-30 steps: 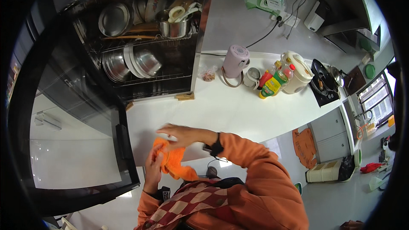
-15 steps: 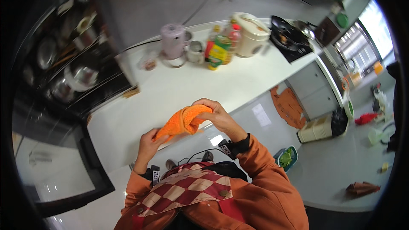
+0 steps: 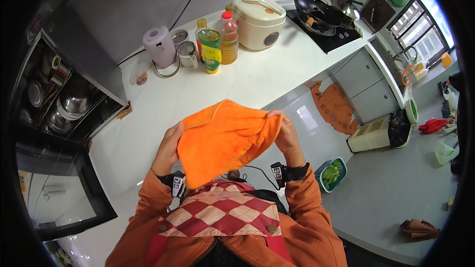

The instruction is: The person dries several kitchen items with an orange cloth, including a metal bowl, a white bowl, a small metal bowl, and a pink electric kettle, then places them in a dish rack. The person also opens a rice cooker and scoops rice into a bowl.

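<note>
An orange cloth (image 3: 222, 136) hangs spread between my two hands, in front of my checked apron and close to the counter's near edge. My left hand (image 3: 168, 149) grips its left side, with part of the fingers hidden behind the fabric. At the upper right corner, my right hand (image 3: 288, 141) pinches the cloth between thumb and fingers. The lower left corner of the cloth droops toward the apron, and its right part sags in folds.
On the white counter (image 3: 168, 104) stand a lilac appliance (image 3: 161, 47), a metal cup (image 3: 188, 53), oil bottles (image 3: 229, 39) and a cream rice cooker (image 3: 260, 22). A wok (image 3: 316, 12) sits on the stove. On the right are a basket of greens (image 3: 331, 174) and a bin (image 3: 371, 136).
The cloth, bunched and folded before, is now opened out wide. My hands have moved farther apart, the right one lower and to the right. The view has shifted a little.
</note>
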### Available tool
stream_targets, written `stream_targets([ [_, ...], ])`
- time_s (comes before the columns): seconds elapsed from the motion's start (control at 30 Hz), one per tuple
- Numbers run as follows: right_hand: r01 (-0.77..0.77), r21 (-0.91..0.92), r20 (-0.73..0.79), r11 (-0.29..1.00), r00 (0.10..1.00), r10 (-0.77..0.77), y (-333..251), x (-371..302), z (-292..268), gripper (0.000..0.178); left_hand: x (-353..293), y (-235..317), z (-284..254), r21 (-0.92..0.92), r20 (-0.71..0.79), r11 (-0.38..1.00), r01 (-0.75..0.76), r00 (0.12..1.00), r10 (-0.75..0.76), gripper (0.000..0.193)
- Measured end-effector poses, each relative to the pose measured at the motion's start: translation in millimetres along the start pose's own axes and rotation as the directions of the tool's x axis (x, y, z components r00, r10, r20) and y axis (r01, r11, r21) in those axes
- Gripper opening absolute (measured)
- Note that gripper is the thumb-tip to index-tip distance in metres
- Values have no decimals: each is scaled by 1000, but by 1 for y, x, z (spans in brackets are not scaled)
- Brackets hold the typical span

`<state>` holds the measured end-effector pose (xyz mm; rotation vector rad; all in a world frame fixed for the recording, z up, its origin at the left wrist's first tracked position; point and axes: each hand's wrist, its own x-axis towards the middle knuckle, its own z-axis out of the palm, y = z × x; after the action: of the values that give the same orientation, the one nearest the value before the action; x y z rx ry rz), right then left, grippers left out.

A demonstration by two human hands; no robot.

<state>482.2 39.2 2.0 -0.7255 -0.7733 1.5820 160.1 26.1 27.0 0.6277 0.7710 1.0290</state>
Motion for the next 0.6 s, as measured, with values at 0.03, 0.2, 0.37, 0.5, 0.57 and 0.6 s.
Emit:
stream_targets([
  [0.03, 12, 27, 11, 1000, 1000, -12, -4, 0, 0, 13, 6, 0, 4, 72, 15, 997, -12, 1000, 11, 41],
  [0.2, 90, -14, 91, 996, 992, -88, -39, 19, 28, 17, 26, 14, 8, 545, -35, 832, 104, 994, -101, 61],
  [0.37, -38, -201, 505, 979, 852, 137, -42, 55, 118, 21, 21, 18, 30, 610, 144, 749, -259, 965, 217, 87],
  [0.5, -43, -329, 635, 943, 730, 254, -27, 73, 173, 31, 7, 26, 39, 564, 186, 757, -331, 943, 275, 67],
  [0.57, 11, -203, 673, 979, 727, 132, -28, 83, 173, 37, -3, 33, 35, 425, 15, 853, -304, 944, 329, 56],
  [0.6, 123, -292, 630, 948, 771, 94, -23, 86, 171, 45, -11, 41, 28, 465, -125, 858, -217, 944, 306, 43],
])
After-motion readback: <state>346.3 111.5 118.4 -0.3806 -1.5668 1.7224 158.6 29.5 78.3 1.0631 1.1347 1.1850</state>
